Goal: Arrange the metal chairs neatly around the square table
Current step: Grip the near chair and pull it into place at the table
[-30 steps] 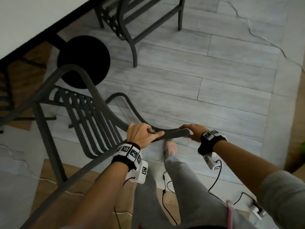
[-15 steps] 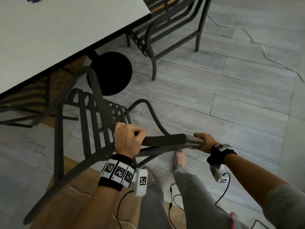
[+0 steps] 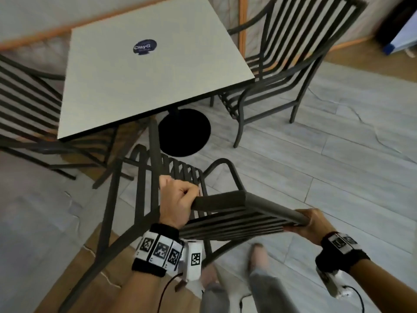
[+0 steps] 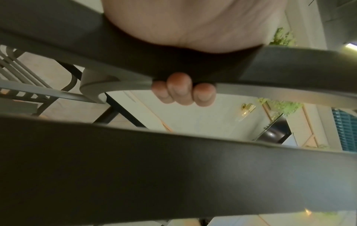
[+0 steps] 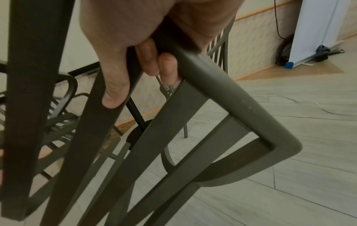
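Observation:
A dark slatted metal chair (image 3: 237, 211) stands in front of me, its seat facing the square white table (image 3: 144, 73). My left hand (image 3: 178, 204) grips the left end of its top rail, fingers (image 4: 181, 90) curled under the bar (image 4: 135, 61). My right hand (image 3: 313, 222) grips the rail's right corner (image 5: 231, 104), thumb along a back slat. A second metal chair (image 3: 282, 64) stands at the table's right side. A third chair (image 3: 24, 114) is at the left side.
The table's black round base (image 3: 185, 132) sits on the grey plank floor just ahead of the held chair's seat. Cables (image 3: 361, 118) trail across the floor at right. My legs and feet (image 3: 255, 256) are right behind the chair. A white panel (image 5: 318, 30) leans at the wall, far right.
The view has lifted, so the whole tabletop and both side chairs now show. The held chair has come nearer the table's front edge, both hands still on its top rail.

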### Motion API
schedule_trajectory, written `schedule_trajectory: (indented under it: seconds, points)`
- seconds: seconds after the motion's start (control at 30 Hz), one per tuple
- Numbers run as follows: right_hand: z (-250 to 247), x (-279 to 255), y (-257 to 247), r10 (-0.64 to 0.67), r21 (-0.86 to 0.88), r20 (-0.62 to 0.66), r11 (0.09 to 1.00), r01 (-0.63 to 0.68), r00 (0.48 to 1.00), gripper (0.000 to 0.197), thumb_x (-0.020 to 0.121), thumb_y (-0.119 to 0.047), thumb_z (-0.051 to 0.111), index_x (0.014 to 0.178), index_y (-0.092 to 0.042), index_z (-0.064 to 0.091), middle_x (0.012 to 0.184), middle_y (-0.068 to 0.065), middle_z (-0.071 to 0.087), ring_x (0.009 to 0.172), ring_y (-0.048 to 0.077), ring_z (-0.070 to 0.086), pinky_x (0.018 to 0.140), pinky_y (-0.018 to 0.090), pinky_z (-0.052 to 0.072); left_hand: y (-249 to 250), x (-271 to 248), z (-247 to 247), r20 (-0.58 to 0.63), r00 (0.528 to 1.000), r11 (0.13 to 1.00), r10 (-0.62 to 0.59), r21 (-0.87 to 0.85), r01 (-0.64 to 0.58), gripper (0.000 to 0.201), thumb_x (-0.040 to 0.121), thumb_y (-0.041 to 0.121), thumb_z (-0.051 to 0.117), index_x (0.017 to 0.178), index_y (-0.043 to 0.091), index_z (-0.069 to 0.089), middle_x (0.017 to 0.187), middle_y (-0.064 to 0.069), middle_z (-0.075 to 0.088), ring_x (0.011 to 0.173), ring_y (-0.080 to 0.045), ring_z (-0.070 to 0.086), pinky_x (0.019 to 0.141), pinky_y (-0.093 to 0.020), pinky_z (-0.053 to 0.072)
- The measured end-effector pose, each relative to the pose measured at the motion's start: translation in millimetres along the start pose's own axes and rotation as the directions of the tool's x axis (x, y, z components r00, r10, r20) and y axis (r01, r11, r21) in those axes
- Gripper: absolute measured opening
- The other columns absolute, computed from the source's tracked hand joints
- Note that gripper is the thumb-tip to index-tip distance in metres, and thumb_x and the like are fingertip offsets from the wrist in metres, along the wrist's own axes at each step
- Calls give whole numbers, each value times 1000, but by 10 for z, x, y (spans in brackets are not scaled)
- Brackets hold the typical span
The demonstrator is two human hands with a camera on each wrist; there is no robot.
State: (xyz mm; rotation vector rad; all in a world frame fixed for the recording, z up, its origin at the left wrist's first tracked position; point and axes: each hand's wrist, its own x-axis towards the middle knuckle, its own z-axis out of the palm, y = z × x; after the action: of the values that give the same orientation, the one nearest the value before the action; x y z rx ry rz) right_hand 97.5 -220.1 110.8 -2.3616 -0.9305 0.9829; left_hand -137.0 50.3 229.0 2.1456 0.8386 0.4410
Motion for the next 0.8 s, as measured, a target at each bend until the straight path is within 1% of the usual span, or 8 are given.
schedule_trajectory:
  seconds: [0.13, 0.23, 0.33, 0.4, 0.47, 0.63, 0.7, 0.8]
  points:
    - [-239, -292, -262, -47, -84, -93, 996, 39, 995, 24, 59, -32, 88, 69, -33, 67, 59, -5, 69, 54, 9, 63, 53, 26, 47, 151, -186, -223, -13, 1000, 992, 25, -127, -27, 42, 75, 37, 34, 38, 21, 43, 38, -5, 42, 58, -9, 34, 77, -34, 24]
    - [-490, -439, -562, -111, -213, -140, 974, 80, 984, 29, 58, -31, 88, 64, -36, 60, 50, -10, 60, 52, 16, 59, 48, 20, 36, 110, -279, -441, -42, 998, 959, 47, -276, -57, 44, 76, 34, 38, 36, 16, 42, 38, 1, 43, 47, -17, 37, 81, -46, 25]
    - [-647, -501, -897, -243, -370, -229, 918, 146, 943, 31, 49, -24, 93, 62, -25, 64, 44, -4, 58, 47, 25, 61, 47, 28, 46, -5, -440, -617, -110, 993, 906, 37, -416, -80, 42, 74, 34, 39, 47, 5, 52, 49, 9, 59, 51, -2, 49, 82, -46, 30]
    - [-662, -517, -1121, -329, -470, -230, 861, 191, 916, 36, 42, -20, 95, 64, -17, 67, 43, 5, 62, 43, 30, 62, 44, 34, 51, -267, -558, -710, -135, 988, 872, -68, -489, -7, 34, 73, 39, 46, 51, 19, 63, 58, 24, 62, 62, 4, 52, 86, -46, 32]
    - [-629, -520, -1351, -380, -545, -190, 808, 224, 905, 35, 42, -21, 93, 63, -20, 65, 43, 5, 61, 42, 30, 60, 43, 34, 50, -633, -671, -828, -84, 989, 839, -122, -542, 57, 33, 77, 52, 59, 55, 28, 67, 61, 15, 62, 71, -21, 54, 86, -60, 38]
    - [-329, -534, -1963, -453, -666, -118, 696, 268, 884, 34, 39, -25, 90, 61, -25, 63, 36, -2, 53, 34, 25, 54, 43, 21, 33, -1263, -783, -1046, -106, 938, 819, -330, -526, 229, 45, 87, -9, 41, 66, 27, 59, 71, -5, 51, 57, -5, 56, 53, -17, 47]
    - [-166, -519, -2151, -471, -672, -112, 684, 282, 875, 31, 44, -25, 88, 62, -26, 63, 37, -4, 50, 36, 24, 54, 45, 22, 34, -1472, -825, -1096, -135, 856, 749, -499, -565, 347, 43, 89, -12, 43, 81, 29, 54, 75, 1, 51, 46, 8, 56, 45, -8, 46]
    - [23, -473, -2386, -458, -671, -136, 695, 259, 878, 20, 59, -30, 79, 67, -26, 61, 45, -3, 55, 45, 24, 57, 50, 25, 36, -1734, -959, -1235, -91, 868, 697, -488, -639, 325, 31, 90, -6, 44, 89, 22, 57, 74, -2, 56, 52, 1, 60, 52, -11, 51]
